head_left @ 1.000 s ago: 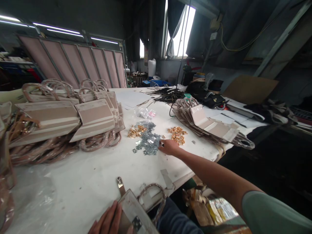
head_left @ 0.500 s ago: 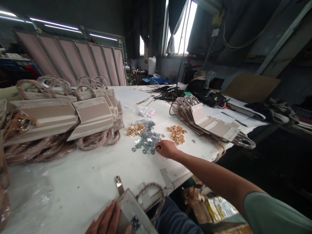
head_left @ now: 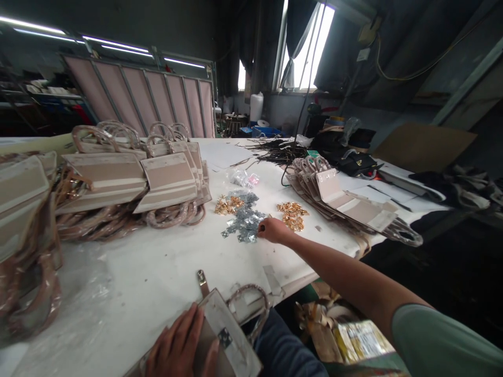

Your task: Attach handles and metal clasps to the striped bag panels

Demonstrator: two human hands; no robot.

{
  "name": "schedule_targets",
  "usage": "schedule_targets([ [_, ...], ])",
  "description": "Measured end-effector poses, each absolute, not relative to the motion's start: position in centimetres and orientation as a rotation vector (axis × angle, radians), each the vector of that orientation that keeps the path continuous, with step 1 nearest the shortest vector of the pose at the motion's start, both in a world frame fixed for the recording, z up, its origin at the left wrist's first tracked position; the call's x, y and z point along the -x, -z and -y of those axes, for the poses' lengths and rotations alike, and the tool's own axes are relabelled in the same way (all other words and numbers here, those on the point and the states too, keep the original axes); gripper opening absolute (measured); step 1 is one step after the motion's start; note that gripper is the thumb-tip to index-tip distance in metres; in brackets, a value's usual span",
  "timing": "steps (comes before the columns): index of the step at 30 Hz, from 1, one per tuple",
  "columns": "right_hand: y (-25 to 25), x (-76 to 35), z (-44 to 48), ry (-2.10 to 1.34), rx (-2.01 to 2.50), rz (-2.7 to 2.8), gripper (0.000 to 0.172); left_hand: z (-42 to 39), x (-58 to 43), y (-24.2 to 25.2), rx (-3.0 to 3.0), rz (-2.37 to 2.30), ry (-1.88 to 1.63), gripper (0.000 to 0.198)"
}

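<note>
A beige handbag (head_left: pixel 231 335) with a plastic-wrapped handle lies partly unfolded at the table's near edge. On its panel sits a small dark metal plate with holes (head_left: pixel 225 337), and a strap with a metal end (head_left: pixel 202 280) sticks out at its top. My left hand (head_left: pixel 176 340) holds the bag, fingers stretched along its left side and thumb on the panel. My right hand (head_left: pixel 273 231) is closed, fingertips pinched at the right edge of a pile of grey metal plates (head_left: pixel 245 222). Whatever it pinches is hidden.
Gold metal fittings lie in a left heap (head_left: pixel 229 204) and a right heap (head_left: pixel 293 215). Stacked handbags stand at left (head_left: pixel 168 178) and right (head_left: pixel 353 207). Black strips (head_left: pixel 275 152) and a clear plastic bag (head_left: pixel 241 178) lie farther back.
The view has swung left, so the table's contents appear farther right. My left hand shows more fully over the bag. My right hand stays at the pile's edge, fingers still closed.
</note>
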State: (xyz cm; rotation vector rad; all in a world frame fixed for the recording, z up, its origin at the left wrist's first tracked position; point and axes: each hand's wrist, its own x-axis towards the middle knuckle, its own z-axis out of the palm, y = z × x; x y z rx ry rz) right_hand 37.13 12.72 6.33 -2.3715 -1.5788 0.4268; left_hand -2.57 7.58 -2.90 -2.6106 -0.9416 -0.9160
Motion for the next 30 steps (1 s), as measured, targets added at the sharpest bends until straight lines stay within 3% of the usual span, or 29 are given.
schedule_targets([
  [9, -12.6, -35.1, -10.2, -0.587, 2.115, 1.616, 0.023, -6.6, 2.6, 2.5, 2.661, 1.035, 0.92, 0.058],
  [17, -9.9, -23.1, -7.2, -1.117, 1.522, 2.078, 0.027, -4.8, 2.6, 1.1, 2.748, 1.189, 0.794, 0.055],
  [30, -9.2, -18.3, -9.1, -0.949, 1.658, 2.371, 0.028, -4.2, 2.5, 1.1, 2.803, 1.298, 0.896, 0.059],
])
